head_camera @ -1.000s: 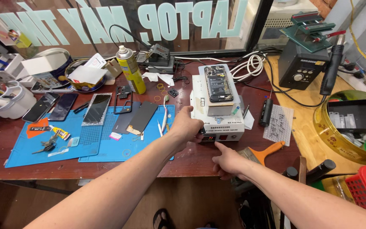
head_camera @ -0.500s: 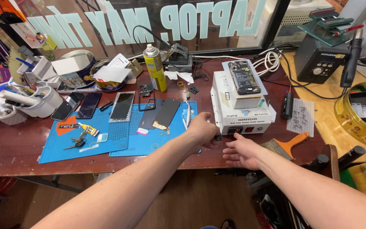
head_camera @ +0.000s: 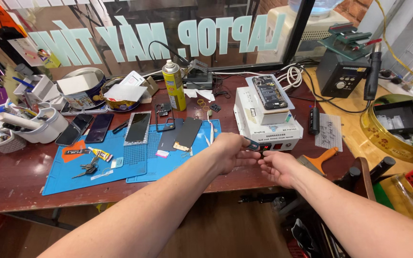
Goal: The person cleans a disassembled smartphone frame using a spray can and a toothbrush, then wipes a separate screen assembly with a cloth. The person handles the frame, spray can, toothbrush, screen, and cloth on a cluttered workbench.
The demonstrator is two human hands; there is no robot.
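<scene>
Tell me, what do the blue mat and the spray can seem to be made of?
The blue mat looks like matte silicone or rubber: it lies flat and soft-edged, without glare. The spray can seems painted metal: a glossy yellow-green cylinder with a pale cap.

A single head-worn camera looks steeply down and forward from above the near edge of the dark red wooden workbench [head_camera: 15, 179], close enough that both forearms fill the lower frame. It faces the glass window with pale lettering [head_camera: 168, 36] that stands behind the workbench, with the blue rubber work mat [head_camera: 120, 165] left of centre. The white box-shaped heating station [head_camera: 268, 125] sits just right of centre on the workbench.
</scene>
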